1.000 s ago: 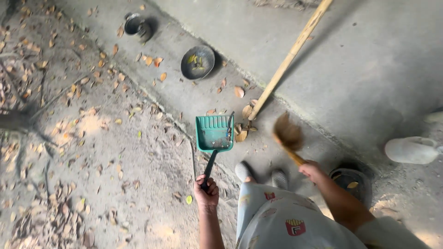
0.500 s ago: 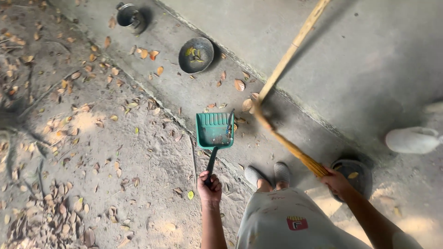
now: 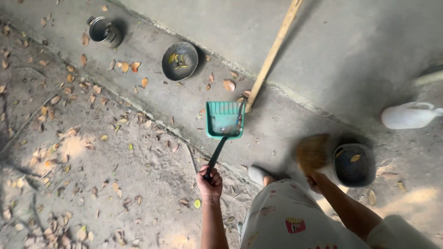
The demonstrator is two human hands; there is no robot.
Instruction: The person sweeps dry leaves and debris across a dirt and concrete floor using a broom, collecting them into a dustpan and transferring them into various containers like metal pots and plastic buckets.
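1. Concrete ledge (image 3: 295,133), dry leaves all around.
2. Left hand (image 3: 210,182) clenched on dustpan (image 3: 224,120), sitting by the pole (image 3: 272,53).
3. Right hand (image 3: 316,180) grips blurry broom (image 3: 312,151); a hard swing could knock leaves past the dustpan.

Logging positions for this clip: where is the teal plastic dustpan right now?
In the head view, the teal plastic dustpan sits mid-frame on the concrete ledge, held by the left hand, beside the leaning bamboo pole.

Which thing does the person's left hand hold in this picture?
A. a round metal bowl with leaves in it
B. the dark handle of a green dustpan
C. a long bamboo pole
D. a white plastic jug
B: the left hand grips the end of the dark handle of the green dustpan, whose scoop rests on the concrete ground; the right hand holds a small brush.
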